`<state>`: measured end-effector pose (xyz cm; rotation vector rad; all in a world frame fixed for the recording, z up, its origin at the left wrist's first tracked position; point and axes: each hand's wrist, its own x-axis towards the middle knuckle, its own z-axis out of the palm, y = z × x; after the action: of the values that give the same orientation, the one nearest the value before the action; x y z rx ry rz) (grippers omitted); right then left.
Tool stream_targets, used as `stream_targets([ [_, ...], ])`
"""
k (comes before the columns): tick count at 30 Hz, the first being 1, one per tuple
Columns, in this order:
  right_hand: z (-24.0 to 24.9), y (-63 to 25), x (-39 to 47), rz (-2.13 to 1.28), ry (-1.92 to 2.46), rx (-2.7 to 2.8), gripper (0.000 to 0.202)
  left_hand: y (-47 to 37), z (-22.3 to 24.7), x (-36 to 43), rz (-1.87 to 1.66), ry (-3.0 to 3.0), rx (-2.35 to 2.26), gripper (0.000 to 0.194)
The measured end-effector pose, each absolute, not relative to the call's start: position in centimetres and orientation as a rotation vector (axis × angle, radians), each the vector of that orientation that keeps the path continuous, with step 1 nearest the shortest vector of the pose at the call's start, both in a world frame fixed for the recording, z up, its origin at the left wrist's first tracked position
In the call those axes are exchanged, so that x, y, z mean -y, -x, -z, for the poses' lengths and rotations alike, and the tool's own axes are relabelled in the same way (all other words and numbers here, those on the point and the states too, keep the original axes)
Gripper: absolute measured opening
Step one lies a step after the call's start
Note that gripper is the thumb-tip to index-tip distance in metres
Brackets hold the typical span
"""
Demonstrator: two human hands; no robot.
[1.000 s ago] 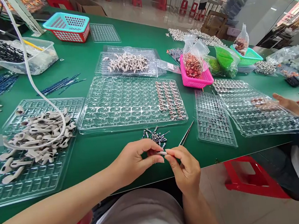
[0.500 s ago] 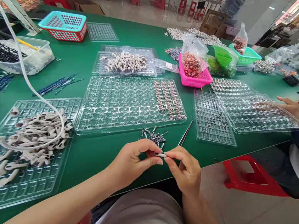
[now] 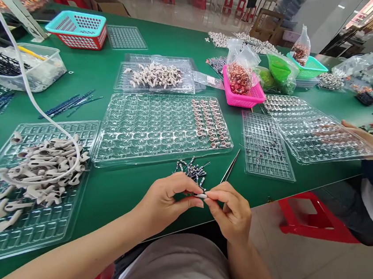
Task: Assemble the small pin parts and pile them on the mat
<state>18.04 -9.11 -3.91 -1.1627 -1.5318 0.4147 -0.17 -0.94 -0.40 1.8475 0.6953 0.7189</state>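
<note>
A small white earbud shell (image 3: 201, 195) is pinched between my two hands above the table's front edge. My left hand (image 3: 175, 196) grips its left end between thumb and forefinger. At its other end, the thumb and forefinger of my right hand (image 3: 232, 208) close on it, the remaining fingers curled. Metal tweezers (image 3: 231, 166) stick out beyond my right hand; whether that hand holds them is hidden. Just past my fingertips lies a pile of small dark strip-like parts with thin leads (image 3: 194, 169). The fine detail on the shell is too small to make out.
A clear tray (image 3: 144, 121) has small parts seated at its right end. Loose white shells (image 3: 52, 164) heap on a left tray, under a white cable (image 3: 30, 91). A pink basket (image 3: 245, 100) stands behind. At right, a co-worker's hands (image 3: 366, 136) are near another tray (image 3: 319, 130).
My hands stay nearly in place, with the earbud shell turned slightly between the fingertips. The co-worker's hands at right have shifted a little. The whole view has moved slightly.
</note>
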Motion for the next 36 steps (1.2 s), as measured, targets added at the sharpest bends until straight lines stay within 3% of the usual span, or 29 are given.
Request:
stream_targets([
  [6, 3.9, -18.1, 9.2, -0.463, 1.159, 1.524, 0.028, 0.0, 0.4, 1.0, -0.740, -1.865, -0.729, 0.006],
  [13, 4.6, -18.8, 9.2, -0.523, 1.154, 1.542, 0.035, 2.6, -3.7, 1.1, -0.712, -2.015, -1.037, 0.012],
  [19, 4.3, -18.5, 9.1, -0.499, 1.154, 1.543, 0.025, 11.6, -5.3, 0.5, -0.679, -2.208, -1.829, 0.021],
  [24, 4.5, -18.1, 9.0, -0.500, 1.162, 1.534, 0.025, 18.4, -3.8, -2.0, -0.320, -2.347, -2.299, 0.036],
  [27, 4.7, -17.9, 8.9, -0.471, 1.190, 1.525, 0.024, 17.3, -2.4, -2.5, -0.509, -2.548, -2.141, 0.039],
  [30, 4.5, -17.6, 9.0, -0.451, 1.228, 1.512, 0.021, 12.6, -0.7, -2.0, -0.730, -2.670, -1.684, 0.034],
  [36, 3.3, -18.2, 9.7, -0.382, 1.229, 1.558, 0.025, 2.7, 1.9, -0.2, -0.570, -2.835, -0.918, 0.031],
])
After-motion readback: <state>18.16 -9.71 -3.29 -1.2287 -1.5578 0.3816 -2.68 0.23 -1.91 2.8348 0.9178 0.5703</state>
